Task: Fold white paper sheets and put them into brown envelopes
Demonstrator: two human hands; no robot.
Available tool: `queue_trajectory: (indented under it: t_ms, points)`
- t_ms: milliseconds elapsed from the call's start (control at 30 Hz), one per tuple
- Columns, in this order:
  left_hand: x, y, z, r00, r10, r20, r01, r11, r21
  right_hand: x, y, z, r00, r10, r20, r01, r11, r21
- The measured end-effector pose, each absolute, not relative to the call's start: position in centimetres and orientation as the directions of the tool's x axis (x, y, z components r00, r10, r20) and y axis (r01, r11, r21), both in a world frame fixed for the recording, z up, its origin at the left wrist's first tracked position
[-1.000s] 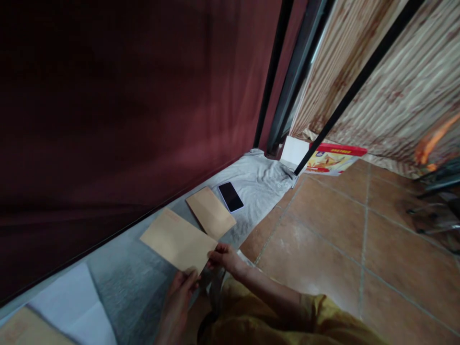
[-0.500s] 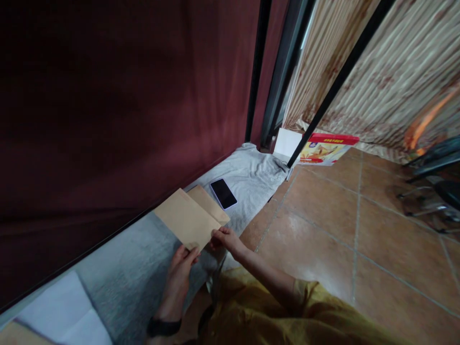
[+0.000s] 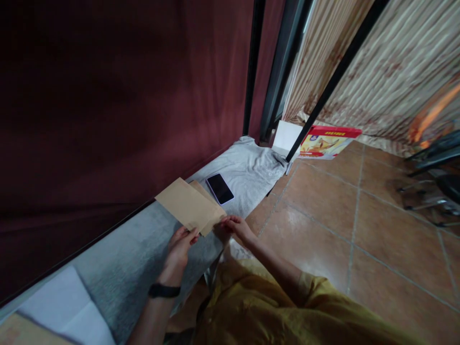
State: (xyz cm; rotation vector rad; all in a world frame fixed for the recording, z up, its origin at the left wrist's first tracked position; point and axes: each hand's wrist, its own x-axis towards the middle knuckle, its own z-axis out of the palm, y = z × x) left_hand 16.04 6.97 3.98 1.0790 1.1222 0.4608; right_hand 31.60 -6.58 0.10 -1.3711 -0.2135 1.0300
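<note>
My left hand [image 3: 180, 243], with a black band on its wrist, grips the near edge of a tan paper envelope [image 3: 183, 199], its thumb on top. A second tan paper piece [image 3: 205, 189] shows from under the envelope's right side; whether the two are joined I cannot tell. My right hand [image 3: 236, 225] is closed in a pinch at the near right corner, where the two papers overlap. Which layer its fingertips hold is unclear. Just beyond the papers, a dark-screened phone [image 3: 220, 189] lies face up on the grey cloth [image 3: 247, 165].
White paper [image 3: 68, 306] and another tan piece [image 3: 30, 330] lie at the lower left of the cloth-covered ledge. A dark red curtain [image 3: 125, 105] borders its far side. On the tiled floor [image 3: 319, 206] stand a red and yellow box [image 3: 325, 143] and, further right, a chair base [image 3: 424, 201].
My right hand has moved slightly right and away from me. The lower tan piece now shows more along the near right edge and less at the far side. My left hand keeps its grip.
</note>
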Motion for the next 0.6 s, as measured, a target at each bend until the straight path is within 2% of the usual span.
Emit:
queue_trajectory:
  t_ms: [167, 600]
  points:
    - [16.7, 6.7, 3.4, 0.406, 0.787, -0.465, 0.225, 0.407, 0.885, 33.1, -8.5, -1.4, 0.588, 0.668, -0.457, -0.497, -0.147, -0.855]
    - [17.3, 6.7, 1.0, 0.400, 0.821, -0.407, 0.486, 0.187, 0.854, 34.0, -7.7, -3.1, 0.623, 0.660, -0.420, -0.406, -0.186, -0.895]
